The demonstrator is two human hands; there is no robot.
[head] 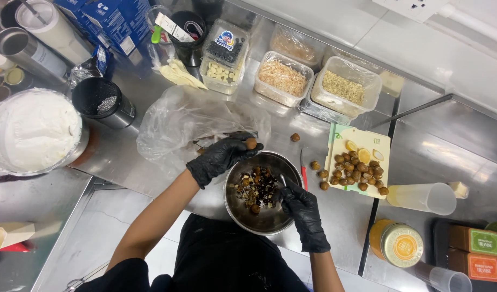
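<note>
On the steel desk the gloved left hand pinches a small brown fruit over the metal bowl of peelings, apparently so scraps drop inside, the right hand grips a knife inside it, and blue cartons stand behind.

- Black gloves cover the left hand and right hand, centre frame.
- Silver steel bowl holds dark brown pieces.
- Pale green board, right, carries brown nuts.
- White cream fills the tub, left.
</note>
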